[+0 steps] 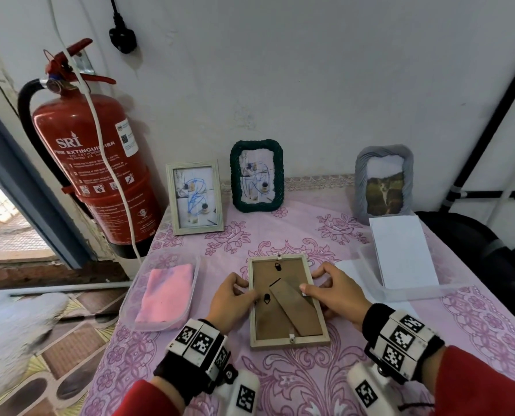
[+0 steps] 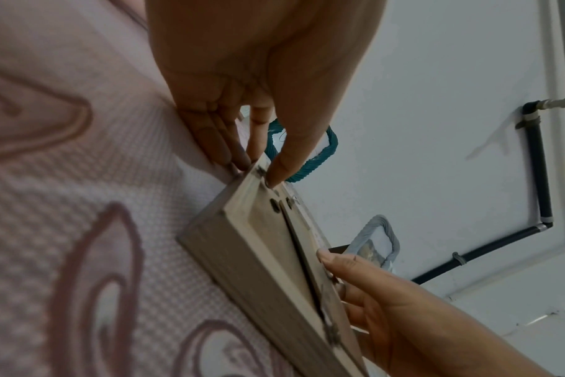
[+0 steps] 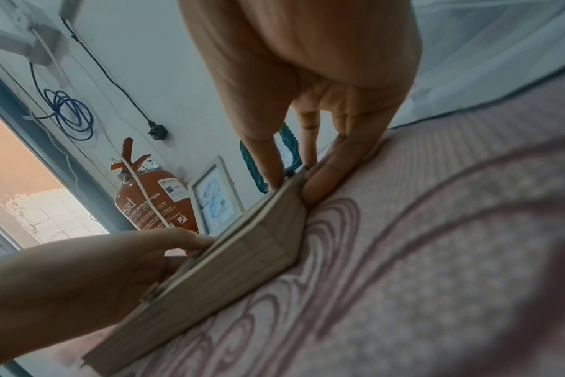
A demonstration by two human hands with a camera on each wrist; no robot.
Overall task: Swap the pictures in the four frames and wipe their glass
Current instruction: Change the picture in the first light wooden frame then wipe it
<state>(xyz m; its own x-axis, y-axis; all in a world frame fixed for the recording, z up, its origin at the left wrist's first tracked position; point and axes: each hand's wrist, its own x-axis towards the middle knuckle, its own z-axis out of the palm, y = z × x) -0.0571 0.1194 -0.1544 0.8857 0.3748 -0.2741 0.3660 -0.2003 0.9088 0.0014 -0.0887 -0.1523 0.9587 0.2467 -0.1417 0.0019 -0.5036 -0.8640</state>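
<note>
A light wooden frame lies face down mid-table, its brown backing board and folded stand facing up. My left hand pinches its left edge, thumb on the backing near a turn clip, fingers along the outer side. My right hand pinches the right edge in the same way, thumb on the back. In the left wrist view my left hand's thumb presses by a clip on the frame. In the right wrist view the fingers lie along the frame's side. The glass and the picture are hidden underneath.
Three frames stand at the back: a white wooden one, a green rope one and a grey one. A pink cloth lies in a clear tray at left. White sheets sit in a tray at right. A fire extinguisher hangs at left.
</note>
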